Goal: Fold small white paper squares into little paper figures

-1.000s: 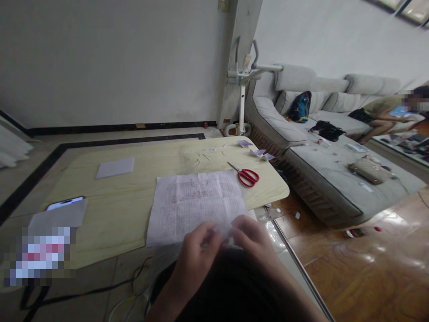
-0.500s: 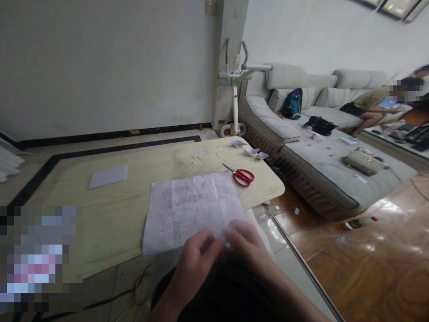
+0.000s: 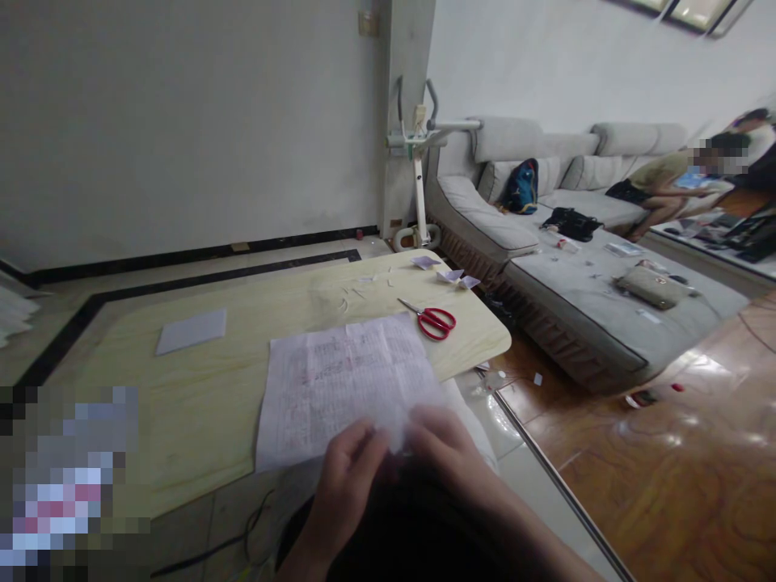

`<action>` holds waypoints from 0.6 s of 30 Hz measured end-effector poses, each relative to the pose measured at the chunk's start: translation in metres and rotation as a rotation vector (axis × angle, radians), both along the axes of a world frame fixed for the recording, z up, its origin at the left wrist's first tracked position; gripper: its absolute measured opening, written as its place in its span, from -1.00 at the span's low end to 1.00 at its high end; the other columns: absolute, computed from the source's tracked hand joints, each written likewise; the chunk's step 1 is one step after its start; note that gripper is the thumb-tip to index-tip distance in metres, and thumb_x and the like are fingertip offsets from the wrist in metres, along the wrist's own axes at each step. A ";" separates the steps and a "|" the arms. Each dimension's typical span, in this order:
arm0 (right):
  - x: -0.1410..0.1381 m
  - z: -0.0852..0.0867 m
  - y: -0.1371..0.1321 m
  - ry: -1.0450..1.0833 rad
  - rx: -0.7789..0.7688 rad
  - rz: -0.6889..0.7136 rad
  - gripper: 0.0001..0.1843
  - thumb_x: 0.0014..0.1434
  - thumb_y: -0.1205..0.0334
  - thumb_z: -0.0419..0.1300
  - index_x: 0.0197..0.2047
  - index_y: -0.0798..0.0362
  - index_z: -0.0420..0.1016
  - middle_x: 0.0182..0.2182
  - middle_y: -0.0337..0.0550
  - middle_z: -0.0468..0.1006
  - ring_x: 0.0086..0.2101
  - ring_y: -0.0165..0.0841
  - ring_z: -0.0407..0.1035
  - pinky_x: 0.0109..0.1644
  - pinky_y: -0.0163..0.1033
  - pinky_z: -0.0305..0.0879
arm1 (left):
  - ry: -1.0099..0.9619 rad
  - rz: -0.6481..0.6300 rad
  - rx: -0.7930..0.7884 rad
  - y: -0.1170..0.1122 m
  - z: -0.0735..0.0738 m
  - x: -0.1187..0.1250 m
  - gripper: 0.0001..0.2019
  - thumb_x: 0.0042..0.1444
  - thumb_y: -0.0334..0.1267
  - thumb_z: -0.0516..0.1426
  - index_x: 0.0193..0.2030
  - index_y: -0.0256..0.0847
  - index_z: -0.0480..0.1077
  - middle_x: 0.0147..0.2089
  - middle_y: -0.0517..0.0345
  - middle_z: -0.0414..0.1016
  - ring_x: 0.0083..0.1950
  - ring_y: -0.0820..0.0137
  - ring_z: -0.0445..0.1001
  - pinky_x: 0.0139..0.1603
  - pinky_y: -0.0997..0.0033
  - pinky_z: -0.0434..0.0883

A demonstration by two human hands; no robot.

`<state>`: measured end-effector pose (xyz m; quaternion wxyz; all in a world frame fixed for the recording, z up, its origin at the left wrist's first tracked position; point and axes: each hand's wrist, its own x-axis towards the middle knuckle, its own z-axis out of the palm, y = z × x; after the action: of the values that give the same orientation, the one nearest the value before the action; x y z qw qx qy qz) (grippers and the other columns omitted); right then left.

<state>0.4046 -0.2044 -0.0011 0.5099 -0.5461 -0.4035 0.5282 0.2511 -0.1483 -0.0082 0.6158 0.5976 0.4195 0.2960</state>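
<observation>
A large creased sheet of paper [image 3: 339, 380] with printed lines lies at the near side of the pale table, its front part reaching past the table edge. At its near right corner are my left hand [image 3: 355, 461] and my right hand [image 3: 442, 436], fingers bent and turned towards each other. Pale, blurred paper shows between the fingertips. I cannot tell whether it is the sheet's corner or a separate piece. Red-handled scissors [image 3: 433, 322] lie just beyond the sheet's far right corner, slightly open.
On the table [image 3: 200, 412] are a white rectangular pad [image 3: 191, 331], thin paper strips [image 3: 344, 305] and several folded paper pieces [image 3: 449, 276]. A grey sofa [image 3: 582, 315] stands at the right, carrying bags. A person [image 3: 658, 182] sits on it. Cables [image 3: 206, 554] lie on the floor below.
My hands have moved slightly apart, the left one a little left and down. The view has shifted slightly. The scissors and sheet stay in place on the table.
</observation>
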 end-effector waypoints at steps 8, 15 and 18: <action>0.003 -0.004 0.005 -0.043 0.005 -0.048 -0.64 0.13 0.03 0.19 -0.57 0.07 0.34 -0.62 -0.31 0.31 -0.54 -0.43 0.20 -0.46 -0.34 0.15 | -0.046 0.006 0.018 0.001 -0.005 0.002 -0.67 0.16 -0.05 0.12 -0.57 -0.12 0.28 -0.61 0.26 0.34 -0.52 0.38 0.39 -0.49 0.47 0.39; -0.002 0.000 0.002 -0.095 0.048 -0.060 -0.64 0.17 0.04 0.16 -0.57 0.05 0.32 -0.62 -0.28 0.35 -0.53 -0.40 0.23 -0.45 -0.32 0.16 | -0.013 0.043 0.040 -0.003 -0.001 0.005 -0.70 0.17 -0.07 0.09 -0.53 -0.12 0.28 -0.59 0.28 0.35 -0.52 0.40 0.39 -0.47 0.49 0.37; -0.002 0.001 0.000 -0.161 0.059 -0.069 -0.63 0.15 0.06 0.16 -0.60 0.04 0.28 -0.64 -0.31 0.28 -0.54 -0.42 0.19 -0.46 -0.32 0.12 | 0.036 0.023 0.085 -0.005 0.005 0.004 -0.69 0.18 -0.08 0.11 -0.53 -0.14 0.28 -0.59 0.28 0.36 -0.51 0.40 0.40 -0.46 0.50 0.36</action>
<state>0.4026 -0.2045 -0.0001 0.5096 -0.5851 -0.4397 0.4524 0.2551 -0.1529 -0.0028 0.5788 0.6237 0.4244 0.3095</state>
